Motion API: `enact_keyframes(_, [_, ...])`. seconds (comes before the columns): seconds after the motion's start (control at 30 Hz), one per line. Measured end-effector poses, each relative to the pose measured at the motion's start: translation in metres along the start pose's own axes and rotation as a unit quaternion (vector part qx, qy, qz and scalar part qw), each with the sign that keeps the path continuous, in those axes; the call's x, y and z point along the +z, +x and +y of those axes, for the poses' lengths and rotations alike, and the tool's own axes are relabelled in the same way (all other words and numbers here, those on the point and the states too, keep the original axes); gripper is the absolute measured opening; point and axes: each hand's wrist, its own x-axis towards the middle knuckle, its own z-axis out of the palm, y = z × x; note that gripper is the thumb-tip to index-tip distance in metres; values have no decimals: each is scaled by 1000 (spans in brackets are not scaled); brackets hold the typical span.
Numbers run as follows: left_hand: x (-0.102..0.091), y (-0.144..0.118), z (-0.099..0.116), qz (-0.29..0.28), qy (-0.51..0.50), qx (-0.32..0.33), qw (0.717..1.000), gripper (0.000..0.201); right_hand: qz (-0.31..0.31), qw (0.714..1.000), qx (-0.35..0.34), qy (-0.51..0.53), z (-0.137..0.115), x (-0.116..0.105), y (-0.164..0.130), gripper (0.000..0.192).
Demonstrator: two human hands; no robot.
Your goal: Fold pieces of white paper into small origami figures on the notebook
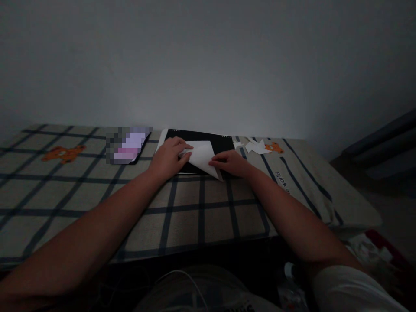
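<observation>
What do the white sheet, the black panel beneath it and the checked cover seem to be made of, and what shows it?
White sheet: probably matt paper; it is thin, bends and has straight edges.
Black panel: perhaps plastic or coated card, flat and evenly dark; finish unclear in dim light.
Checked cover: likely matt cloth, going by its creases.

Dim room, apparently in a home. A plain, bare wall fills the upper frame. Across the middle, a homely plaid cloth, printed with orange cartoon bears, lies spread up to the wall. A phone rests on it, left of centre. Household clutter sits in shadow, lower right.
</observation>
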Motion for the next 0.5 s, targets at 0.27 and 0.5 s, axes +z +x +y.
enact_keyframes(0.27, [3,-5,16,-86,-13,165,982,45,49,999,19,-11,7,4,6,29])
enact_keyframes(0.5, [15,-6,6,-163,-13,148,975,60,80,992,1,-95,10,-7,4,29])
